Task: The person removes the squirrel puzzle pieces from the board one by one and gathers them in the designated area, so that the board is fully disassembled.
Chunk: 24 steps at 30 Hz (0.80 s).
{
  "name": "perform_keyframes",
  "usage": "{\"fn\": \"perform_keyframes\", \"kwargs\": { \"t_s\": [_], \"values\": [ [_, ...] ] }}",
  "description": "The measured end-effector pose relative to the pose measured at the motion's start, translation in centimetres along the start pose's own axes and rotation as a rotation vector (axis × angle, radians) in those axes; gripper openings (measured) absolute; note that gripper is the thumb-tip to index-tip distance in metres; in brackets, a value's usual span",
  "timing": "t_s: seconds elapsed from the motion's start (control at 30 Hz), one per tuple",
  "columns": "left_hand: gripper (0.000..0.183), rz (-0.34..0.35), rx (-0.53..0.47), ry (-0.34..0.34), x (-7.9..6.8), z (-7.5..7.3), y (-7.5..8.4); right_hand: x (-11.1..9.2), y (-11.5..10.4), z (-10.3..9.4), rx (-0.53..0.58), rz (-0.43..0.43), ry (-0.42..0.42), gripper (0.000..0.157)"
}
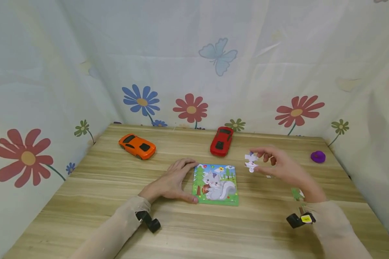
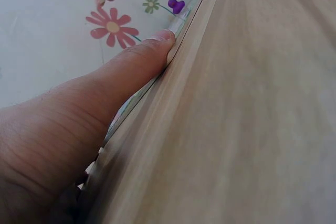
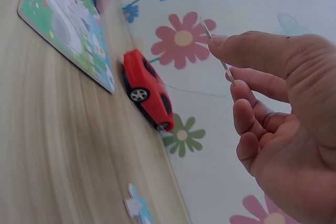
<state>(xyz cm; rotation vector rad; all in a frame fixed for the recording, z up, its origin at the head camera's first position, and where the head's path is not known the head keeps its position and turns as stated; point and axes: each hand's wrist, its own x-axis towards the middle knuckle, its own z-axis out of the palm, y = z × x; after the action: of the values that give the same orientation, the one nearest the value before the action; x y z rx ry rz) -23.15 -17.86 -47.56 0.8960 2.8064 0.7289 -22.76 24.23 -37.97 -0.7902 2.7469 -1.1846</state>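
On the table lies a square picture puzzle board (image 1: 215,185) showing a white squirrel among trees. My left hand (image 1: 173,181) rests along its left side, fingers spread, the fingertips at the upper left corner and the thumb at the lower left one. In the left wrist view, the thumb (image 2: 131,69) lies against the board's thin edge. To the right of the board, my right hand (image 1: 280,165) pinches a whitish jigsaw piece (image 1: 251,162) between thumb and fingers, held up over the table. The right wrist view shows that piece (image 3: 228,72) almost edge-on.
Loose jigsaw pieces (image 1: 296,194) lie beside and partly behind the right wrist; another piece (image 3: 137,205) shows in the right wrist view. An orange toy car (image 1: 137,146) stands back left, a red toy car (image 1: 222,141) behind the board, and a purple knob-like object (image 1: 318,156) at far right.
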Motion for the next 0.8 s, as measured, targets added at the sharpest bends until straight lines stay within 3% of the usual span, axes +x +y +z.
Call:
{"fn": "perform_keyframes", "kwargs": {
  "t_s": [0.4,0.63,0.8],
  "values": [
    [0.137,0.006,0.007,0.001,0.0,-0.1,0.0,-3.6,2.4,-3.2,-0.103,-0.011,0.069,0.054],
    [0.137,0.004,0.005,-0.005,0.0,-0.1,0.1,-5.4,4.8,-3.0,-0.110,-0.036,0.051,0.055],
    [0.137,0.000,0.007,-0.007,0.0,-0.1,0.1,-6.6,6.1,-2.4,-0.079,0.033,0.022,0.056]
  ]
}}
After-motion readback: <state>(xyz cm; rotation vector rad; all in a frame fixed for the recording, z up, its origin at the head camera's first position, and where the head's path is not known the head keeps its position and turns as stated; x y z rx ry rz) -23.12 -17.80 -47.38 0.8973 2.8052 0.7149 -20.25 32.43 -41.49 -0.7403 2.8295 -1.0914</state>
